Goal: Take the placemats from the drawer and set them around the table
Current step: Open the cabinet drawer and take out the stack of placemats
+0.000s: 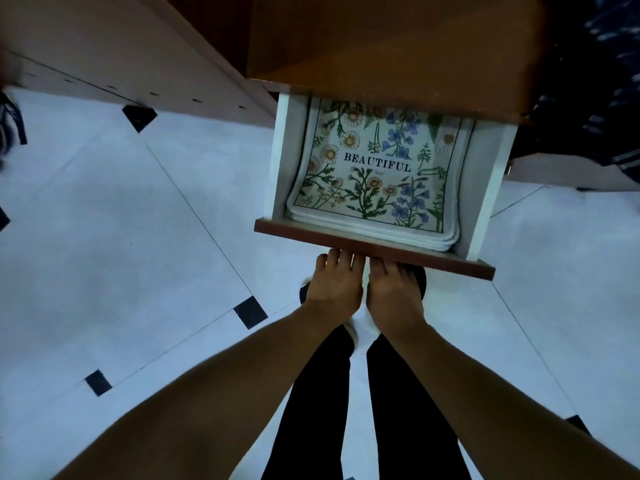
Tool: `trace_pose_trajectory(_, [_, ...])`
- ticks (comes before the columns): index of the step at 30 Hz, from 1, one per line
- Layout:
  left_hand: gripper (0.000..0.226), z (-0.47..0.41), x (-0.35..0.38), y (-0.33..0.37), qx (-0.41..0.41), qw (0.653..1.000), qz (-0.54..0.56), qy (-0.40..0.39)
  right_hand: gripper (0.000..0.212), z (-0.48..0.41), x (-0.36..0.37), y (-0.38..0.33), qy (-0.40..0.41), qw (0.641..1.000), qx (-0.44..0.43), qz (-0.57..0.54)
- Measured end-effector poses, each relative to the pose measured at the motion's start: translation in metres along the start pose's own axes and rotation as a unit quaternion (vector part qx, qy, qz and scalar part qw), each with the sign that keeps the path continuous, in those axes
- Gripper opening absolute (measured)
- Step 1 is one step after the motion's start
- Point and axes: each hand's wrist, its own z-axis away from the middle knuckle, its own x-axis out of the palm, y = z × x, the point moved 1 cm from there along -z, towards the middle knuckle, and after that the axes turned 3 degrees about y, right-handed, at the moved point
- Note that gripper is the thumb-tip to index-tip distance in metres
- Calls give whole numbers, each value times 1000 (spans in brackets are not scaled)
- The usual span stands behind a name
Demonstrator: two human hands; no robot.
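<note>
Tabletop (398, 39) overhangs drawer (374, 244); front half seemingly open.

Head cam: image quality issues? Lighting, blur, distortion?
Head view: dim, with a blue cast on the floor tiles; wide-angle bending at the edges, forearms stretched; top-left corner smeared by blur; the placemats in the open drawer stay sharp, the print readable; left hand and right hand slightly soft, fingers under the drawer front.

Pale floor tiles (104, 237) carry small black diamond insets (250, 312). A wooden panel (114, 53) with small holes hangs over the floor's far left edge. Dark patterned cloth (588, 81) fills the upper right corner.
</note>
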Motion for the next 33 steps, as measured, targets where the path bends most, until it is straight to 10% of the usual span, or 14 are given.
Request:
trace_pose_trajectory(8, [22,17,-58,5,-36,991,127,-31,17,-12,-54,2,-177,954,132,-205])
trace_pose_trajectory(14, [20,-19,-121,-31,-112,942,275,159,11,-58,-113,49,-48,920,242,-306])
trace_pose_trajectory(21, [69,-79,-114,-54,-393,865,306,-61,41,-111,-98,58,-103,915,311,-236])
trace_pose_trajectory(33, [72,-103,-103,-44,-469,844,226,-127,76,-123,-53,64,-206,829,449,-262])
